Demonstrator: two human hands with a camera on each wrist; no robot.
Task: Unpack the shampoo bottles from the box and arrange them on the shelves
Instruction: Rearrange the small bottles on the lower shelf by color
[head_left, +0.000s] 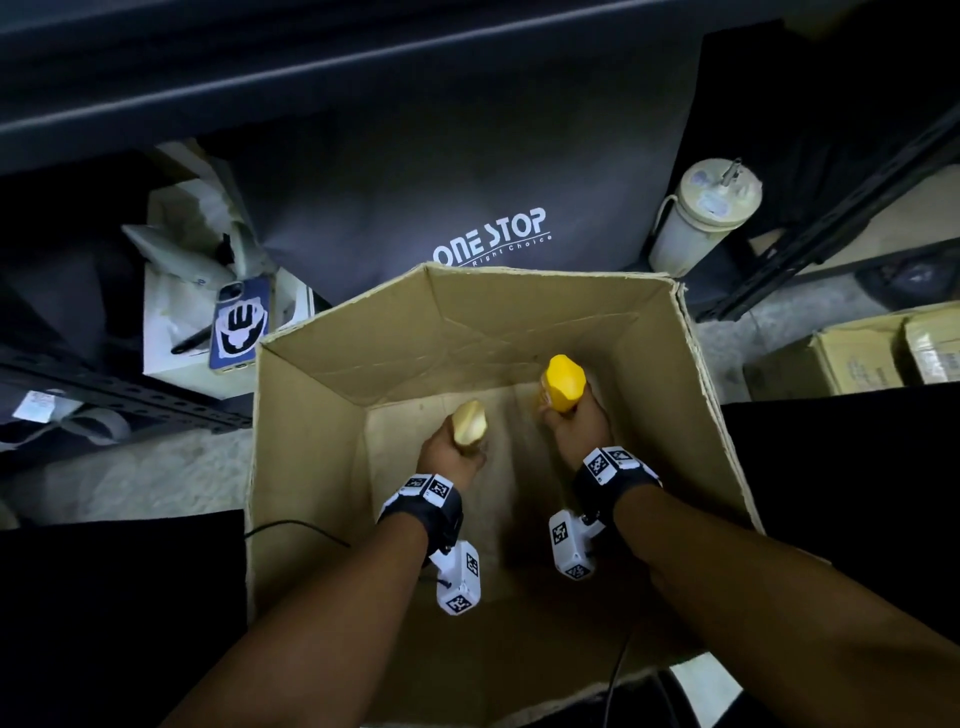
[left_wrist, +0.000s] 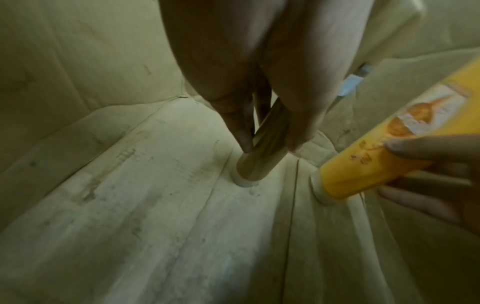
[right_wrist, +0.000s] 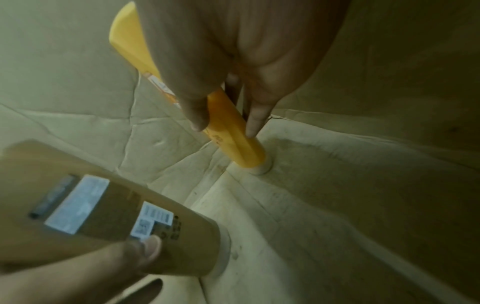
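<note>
Inside the cardboard box (head_left: 311, 441), our left hand (head_left: 447, 457) grips a tan shampoo bottle (head_left: 469, 422), cap down on the floor. Slightly farther, our right hand (head_left: 579, 428) grips a yellow shampoo bottle (head_left: 563, 382), likewise cap-down.

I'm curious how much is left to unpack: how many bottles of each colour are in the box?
Yellow bottle, in the right hand: 1
Tan bottle, in the left hand: 1
Total: 2, both standing cap-down in the cardboard box.
</note>
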